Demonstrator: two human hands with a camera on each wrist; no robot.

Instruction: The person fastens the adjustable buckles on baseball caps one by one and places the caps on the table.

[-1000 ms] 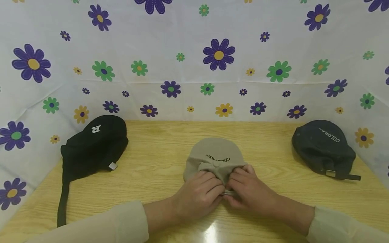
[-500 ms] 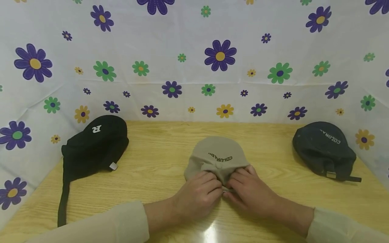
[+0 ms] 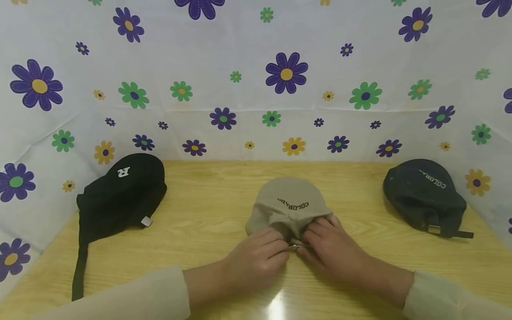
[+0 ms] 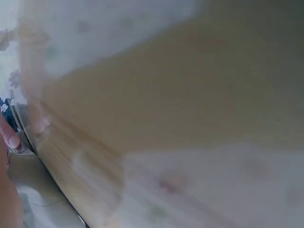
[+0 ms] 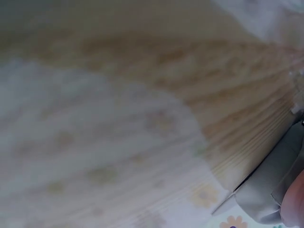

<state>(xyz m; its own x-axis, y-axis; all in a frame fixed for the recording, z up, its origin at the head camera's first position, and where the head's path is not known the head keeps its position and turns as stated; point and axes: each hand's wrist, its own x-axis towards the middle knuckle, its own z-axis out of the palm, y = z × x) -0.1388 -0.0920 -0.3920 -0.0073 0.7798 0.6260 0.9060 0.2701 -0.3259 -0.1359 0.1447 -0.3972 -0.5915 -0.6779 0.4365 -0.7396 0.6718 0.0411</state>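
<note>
A beige baseball cap (image 3: pixel 294 191) with COLORADO stitched on its front lies at the middle of the table, its back toward me. My left hand (image 3: pixel 256 255) pinches the strap at the left of the cap's rear opening. On the other side, my right hand (image 3: pixel 334 244) grips the back edge and strap with curled fingers. Between the two hands a small metal buckle (image 3: pixel 295 247) shows on the strap. Most fingertips are hidden behind knuckles and cloth. At the right wrist view's edge, a fingertip (image 5: pixel 294 204) rests by pale cloth (image 5: pixel 266 185); the left wrist view is mostly blurred tabletop.
To the left lies a black cap (image 3: pixel 124 195) with a white R, its long strap hanging toward the front. A dark navy cap (image 3: pixel 424 195) with lettering and a metal buckle lies at the right. A flowered white cloth (image 3: pixel 256 53) stands behind the wooden table (image 3: pixel 200 195).
My left hand has drawn slightly down and away from the right hand, so the buckle and strap show between them. The cap's front has turned a little, showing more lettering.
</note>
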